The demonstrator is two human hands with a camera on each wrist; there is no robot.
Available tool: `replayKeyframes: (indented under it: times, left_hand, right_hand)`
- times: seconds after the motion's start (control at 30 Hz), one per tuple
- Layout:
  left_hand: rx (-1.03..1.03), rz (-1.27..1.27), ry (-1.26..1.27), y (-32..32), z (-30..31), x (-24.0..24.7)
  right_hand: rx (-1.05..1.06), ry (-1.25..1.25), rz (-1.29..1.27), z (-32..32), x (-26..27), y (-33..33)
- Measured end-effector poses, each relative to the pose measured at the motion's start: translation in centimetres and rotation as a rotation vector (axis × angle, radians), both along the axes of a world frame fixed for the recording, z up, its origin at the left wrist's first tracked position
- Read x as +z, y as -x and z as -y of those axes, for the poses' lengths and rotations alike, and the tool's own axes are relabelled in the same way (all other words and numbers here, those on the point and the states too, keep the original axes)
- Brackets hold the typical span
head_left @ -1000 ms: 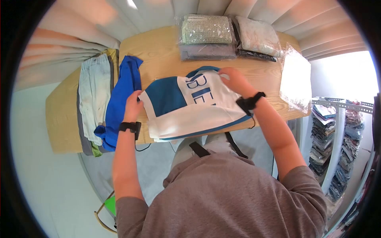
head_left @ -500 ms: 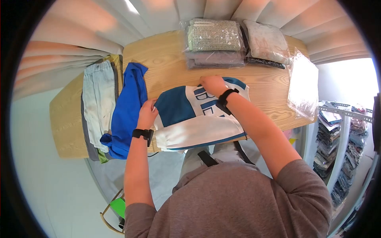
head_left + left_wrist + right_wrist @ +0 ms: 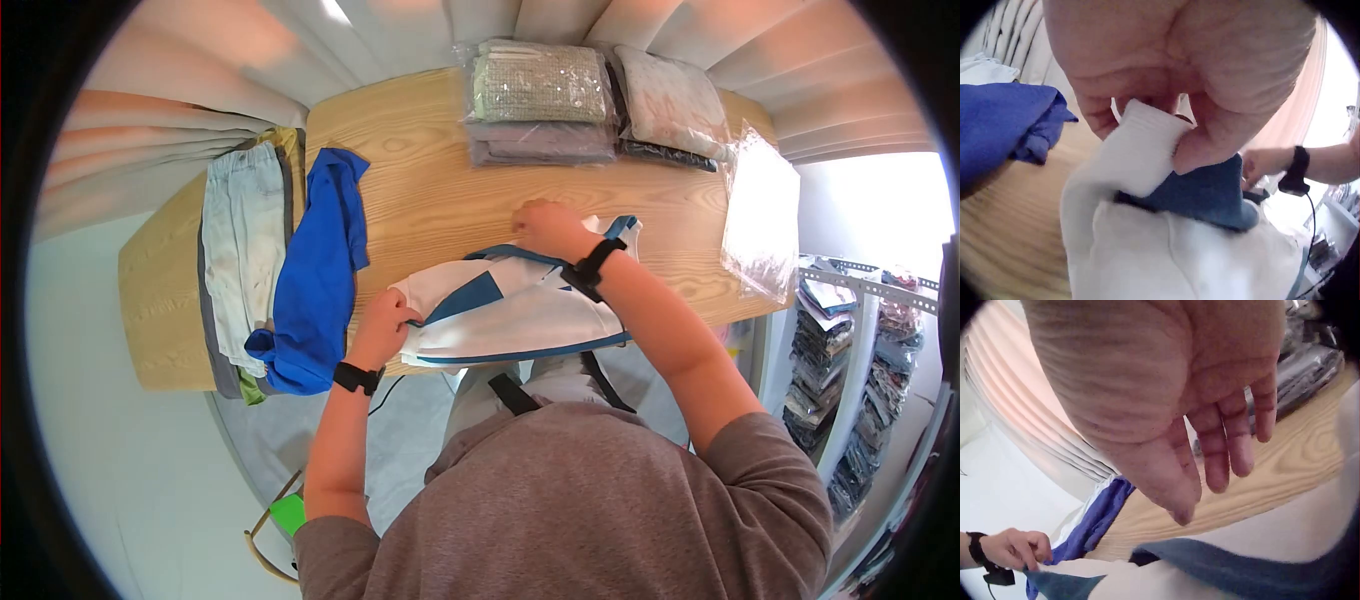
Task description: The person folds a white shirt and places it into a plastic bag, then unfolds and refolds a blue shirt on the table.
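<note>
A white and teal-blue top (image 3: 520, 315) lies folded along the front edge of the table, its far side turned over toward the person so most of its lettering is hidden. My left hand (image 3: 382, 328) pinches its left end between thumb and fingers. In the left wrist view, the white ribbed edge (image 3: 1147, 140) sits between the thumb and fingers of that hand. My right hand (image 3: 555, 230) hovers over the top's far edge. The right wrist view shows its fingers (image 3: 1215, 456) fairly straight, with nothing in them.
On the left lie a blue garment (image 3: 315, 270) and pale trousers (image 3: 243, 250) over other clothes. Bagged folded clothes (image 3: 540, 90) and more bagged items (image 3: 670, 95) sit at the back. A clear plastic bag (image 3: 760, 215) lies at the right edge, beside shelves of packed clothes (image 3: 815, 370).
The top's far side has been folded over toward the person, covering most of the lettering. My right hand moved left, then let go of the cloth. My left hand came nearer the person.
</note>
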State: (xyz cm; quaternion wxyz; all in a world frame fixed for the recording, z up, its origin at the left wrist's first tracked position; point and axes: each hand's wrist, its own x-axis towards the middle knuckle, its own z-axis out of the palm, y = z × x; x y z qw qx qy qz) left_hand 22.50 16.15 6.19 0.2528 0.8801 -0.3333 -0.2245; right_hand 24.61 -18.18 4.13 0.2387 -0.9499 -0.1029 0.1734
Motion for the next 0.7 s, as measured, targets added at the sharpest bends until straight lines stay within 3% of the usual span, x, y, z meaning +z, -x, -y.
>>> replayKeyframes:
  times: [0.1, 0.23, 0.33, 0.4, 0.43, 0.5, 0.63, 0.7]
  left_hand:
    - [0.016, 0.18, 0.131, 1.7, 1.1, 0.0]
    - [0.124, 0.189, 0.09, 3.5, 0.9, -2.8]
    - [0.174, 0.118, 0.063, 4.6, 0.9, -3.1]
    - [0.188, 0.156, 0.053, 5.0, 1.0, -3.1]
    - [0.198, 0.156, 0.056, 5.1, 1.0, -3.0]
    - [0.198, 0.146, 0.065, 5.3, 1.2, -3.0]
    - [0.193, 0.164, 0.078, 5.0, 1.3, -3.2]
    - [0.164, 0.146, 0.068, 4.9, 1.3, -3.1]
  right_hand:
    - [-0.045, -0.049, -0.074, -3.5, 0.9, -0.1]
    - [-0.015, 0.058, -0.139, -5.2, -2.2, 0.7]
    - [-0.121, -0.07, -0.085, -5.0, -2.3, 1.9]
    - [-0.332, -0.163, 0.035, -4.8, -1.6, 2.8]
    - [-0.323, -0.159, 0.035, -4.6, -1.6, 2.9]
    - [-0.609, -0.269, 0.187, -4.1, -1.2, 3.2]
    - [-0.81, -0.358, 0.09, -2.5, 0.2, 2.6]
    - [-0.966, -0.379, 0.362, -1.6, 1.0, 2.3]
